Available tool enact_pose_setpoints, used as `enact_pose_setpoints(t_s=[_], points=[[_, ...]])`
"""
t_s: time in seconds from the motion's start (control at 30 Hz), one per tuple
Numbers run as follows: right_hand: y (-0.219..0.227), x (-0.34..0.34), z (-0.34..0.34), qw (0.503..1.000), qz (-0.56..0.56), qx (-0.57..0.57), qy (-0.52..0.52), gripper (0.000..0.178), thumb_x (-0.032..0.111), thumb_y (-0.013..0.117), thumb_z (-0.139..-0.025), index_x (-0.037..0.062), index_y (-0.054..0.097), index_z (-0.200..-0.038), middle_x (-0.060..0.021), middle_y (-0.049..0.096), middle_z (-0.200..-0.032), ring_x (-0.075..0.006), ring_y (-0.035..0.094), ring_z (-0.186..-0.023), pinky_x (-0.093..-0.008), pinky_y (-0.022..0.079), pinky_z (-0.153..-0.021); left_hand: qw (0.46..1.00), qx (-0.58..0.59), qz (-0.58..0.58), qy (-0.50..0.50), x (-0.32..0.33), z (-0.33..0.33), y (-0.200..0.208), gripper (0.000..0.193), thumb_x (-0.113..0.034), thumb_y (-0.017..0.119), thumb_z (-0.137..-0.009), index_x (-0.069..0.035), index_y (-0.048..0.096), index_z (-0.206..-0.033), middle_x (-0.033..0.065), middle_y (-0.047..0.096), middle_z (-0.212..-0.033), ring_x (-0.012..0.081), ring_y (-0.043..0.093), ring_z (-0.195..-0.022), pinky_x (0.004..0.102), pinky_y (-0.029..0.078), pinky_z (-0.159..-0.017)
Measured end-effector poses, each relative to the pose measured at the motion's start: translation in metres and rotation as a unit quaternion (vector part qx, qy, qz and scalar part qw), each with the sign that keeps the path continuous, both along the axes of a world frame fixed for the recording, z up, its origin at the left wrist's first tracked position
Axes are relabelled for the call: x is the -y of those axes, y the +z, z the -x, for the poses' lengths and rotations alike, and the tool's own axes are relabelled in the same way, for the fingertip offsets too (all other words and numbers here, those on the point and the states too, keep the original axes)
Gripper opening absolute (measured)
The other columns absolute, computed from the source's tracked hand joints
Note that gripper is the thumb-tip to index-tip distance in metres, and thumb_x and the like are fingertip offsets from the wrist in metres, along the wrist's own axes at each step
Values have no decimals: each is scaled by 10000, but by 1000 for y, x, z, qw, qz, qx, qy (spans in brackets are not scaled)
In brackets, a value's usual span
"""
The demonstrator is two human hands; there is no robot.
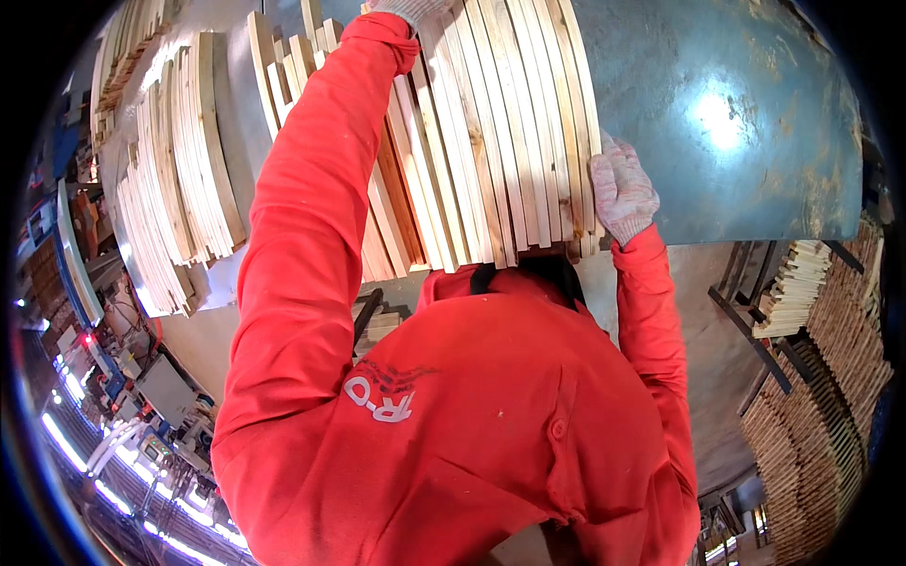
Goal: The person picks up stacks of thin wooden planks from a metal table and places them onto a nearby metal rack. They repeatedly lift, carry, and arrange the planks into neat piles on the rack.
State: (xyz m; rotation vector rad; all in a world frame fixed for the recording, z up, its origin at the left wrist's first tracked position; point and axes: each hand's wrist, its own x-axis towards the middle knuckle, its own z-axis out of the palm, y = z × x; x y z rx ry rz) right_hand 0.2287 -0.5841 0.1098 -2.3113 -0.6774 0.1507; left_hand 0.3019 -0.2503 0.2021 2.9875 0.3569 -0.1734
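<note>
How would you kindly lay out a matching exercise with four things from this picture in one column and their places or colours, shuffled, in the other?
Things
1. left hand
2. right hand
3. tabletop
4. sleeves

Places or colours
A. red
B. at the right side of the row of pale wooden strips
C. blue-grey, with a bright glare spot
D. at the picture's top edge, partly cut off

Right pairs: 1-D, 2-B, 3-C, 4-A
</note>
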Motion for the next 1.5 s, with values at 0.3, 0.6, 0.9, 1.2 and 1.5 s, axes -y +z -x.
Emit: enact_pose_setpoints(t_s=[0.3,0.6,0.9,1.2,1.5], points=[[18,-5,14,999,28,-34,12,545,403,493,-943,99,449,-1393,-211,556,-1262,-376,514,-1183,-428,420,-987,993,28,-110,8,4,20,5,475,-516,471,-875,-151,700,-1075,142,566,-1254,344,420,-1260,546,270,-1071],[38,3,17,996,9,-76,39,536,390,532,-929,98,473,-1375,-210,564,-1251,-368,518,-1185,-414,423,-991,998,-47,5,-41,-28,23,8,444,-536,512,-848,-201,692,-1079,143,500,-1370,345,403,-1307,532,272,-1082],[64,3,-6,985,-134,109,-1,371,154,618,-876,41,605,-1230,-201,638,-1127,-333,642,-1007,-369,517,-858,980,81,-109,-148,-9,14,72,490,-674,567,-761,-249,729,-945,110,283,-1548,446,148,-1430,633,52,-1125],[77,-100,35,798,-374,-458,114,644,57,706,-813,52,413,-1387,23,524,-890,-77,512,-788,-236,474,-690,834,475,176,-218,9,30,70,478,-538,587,-863,-121,701,-1067,224,451,-1409,379,285,-1384,489,159,-1139],[57,-21,-117,864,-332,-364,-103,521,177,720,-853,3,492,-1289,-47,631,-868,-100,582,-693,-237,521,-599,992,118,-41,13,19,-27,-33,636,-550,523,-854,-87,560,-1288,194,441,-1421,347,362,-1348,519,253,-1107]])
